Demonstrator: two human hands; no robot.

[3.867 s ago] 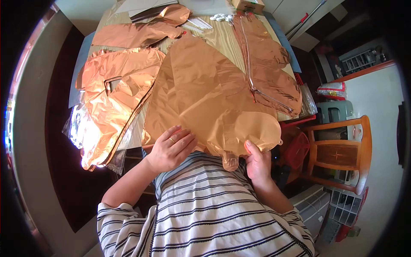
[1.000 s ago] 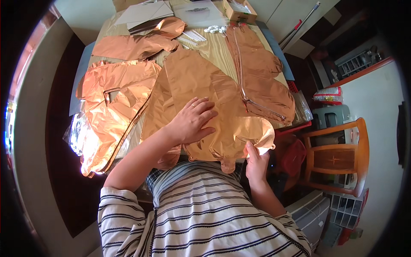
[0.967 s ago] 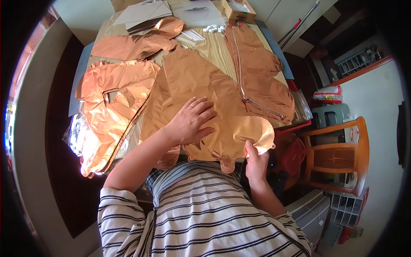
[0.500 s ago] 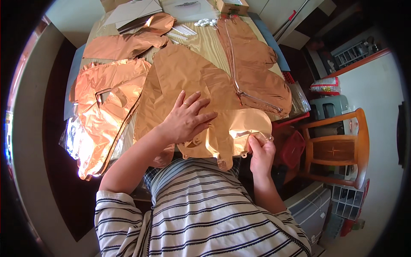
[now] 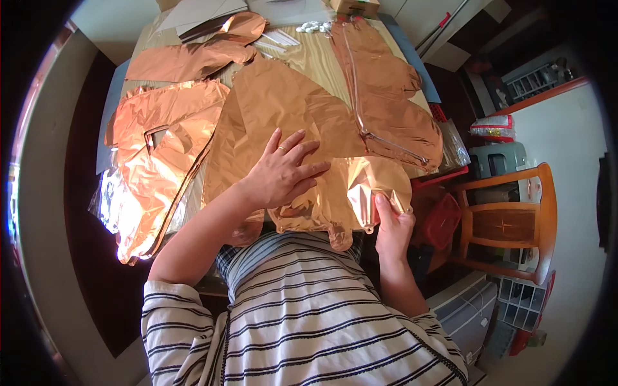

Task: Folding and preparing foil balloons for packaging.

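Flat rose-gold foil balloons cover the near part of the table. My left hand (image 5: 280,170) rests palm down, fingers spread, on the broad foil balloon (image 5: 270,96) in the middle. My right hand (image 5: 394,228) is closed, thumb on top, on the shiny rounded lobe of a foil balloon (image 5: 342,193) at the near edge. That lobe is creased beside the thumb, and small tabs stick out along its rim. Whether the lobe belongs to the broad balloon under my left hand, I cannot tell.
More foil balloons lie at the left (image 5: 177,119), far left (image 5: 174,61) and right (image 5: 386,96). White sticks (image 5: 278,40), silvery pieces (image 5: 314,27) and a small carton (image 5: 356,6) are at the back. A wooden chair (image 5: 502,222) stands right of the table.
My right hand has shifted slightly upward with the foil lobe, which is creased differently and catches brighter light. My left hand stays spread on the foil.
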